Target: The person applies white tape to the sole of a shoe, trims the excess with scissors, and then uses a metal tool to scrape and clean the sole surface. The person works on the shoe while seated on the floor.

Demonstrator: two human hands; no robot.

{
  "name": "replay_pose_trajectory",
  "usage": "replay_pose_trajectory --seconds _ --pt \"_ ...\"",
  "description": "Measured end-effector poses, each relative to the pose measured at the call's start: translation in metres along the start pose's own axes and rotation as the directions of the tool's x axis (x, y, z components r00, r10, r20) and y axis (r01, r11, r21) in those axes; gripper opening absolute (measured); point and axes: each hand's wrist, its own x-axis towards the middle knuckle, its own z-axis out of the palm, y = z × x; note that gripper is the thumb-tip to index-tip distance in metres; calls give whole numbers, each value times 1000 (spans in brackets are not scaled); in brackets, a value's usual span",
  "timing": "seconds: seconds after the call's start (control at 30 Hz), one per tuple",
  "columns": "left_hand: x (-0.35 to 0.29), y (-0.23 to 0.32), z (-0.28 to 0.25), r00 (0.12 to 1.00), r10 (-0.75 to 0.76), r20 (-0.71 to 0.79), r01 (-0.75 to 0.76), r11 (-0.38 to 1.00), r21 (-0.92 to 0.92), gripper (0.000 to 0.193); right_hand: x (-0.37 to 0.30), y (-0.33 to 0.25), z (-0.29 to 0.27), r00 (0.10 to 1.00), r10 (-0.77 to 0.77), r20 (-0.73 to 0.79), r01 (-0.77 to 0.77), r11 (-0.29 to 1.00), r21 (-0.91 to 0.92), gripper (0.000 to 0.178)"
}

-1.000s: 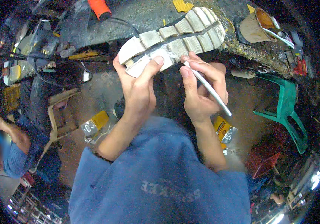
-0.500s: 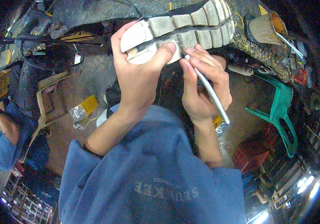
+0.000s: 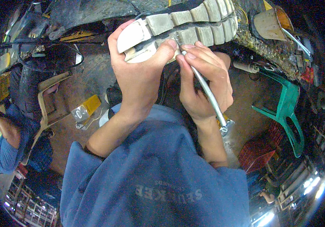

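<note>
A shoe [image 3: 200, 34] is held with its white, blocky sole facing me, over the edge of the workbench. My left hand [image 3: 139, 75] is closed round one end of it, thumb pressed on the sole and fingers hidden behind. In my right hand [image 3: 208, 79] is a slim silver metal rod-like tool [image 3: 208, 92], gripped like a pen. Its upper end meets the sole just beside my left thumb; the tip itself is hidden by fingers. The other end points down toward my right forearm.
The worn, crusted workbench [image 3: 90, 17] runs across the top. A dirty cup-shaped container [image 3: 270, 25] stands on it at right. A green plastic chair [image 3: 283, 102] is right, a beige chair [image 3: 43, 98] left. A yellow box [image 3: 90, 105] lies on the floor. Another person's arm [image 3: 5, 126] shows far left.
The shoe has shifted slightly left. My right hand and the tool have moved a little left along the sole, and the tool's lower end has swung inward.
</note>
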Motion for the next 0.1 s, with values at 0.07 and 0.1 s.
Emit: replay_pose_trajectory --seconds 0.07,0.1 --pt "0 -1 1 1000 -7 -4 7 999 -40 74 0 1 0 1000 -10 5 10 1000 -9 16" --pt "0 -2 1 1000 -13 -5 12 998 -60 75 0 1 -2 998 -24 54 25 1000 -19 21"
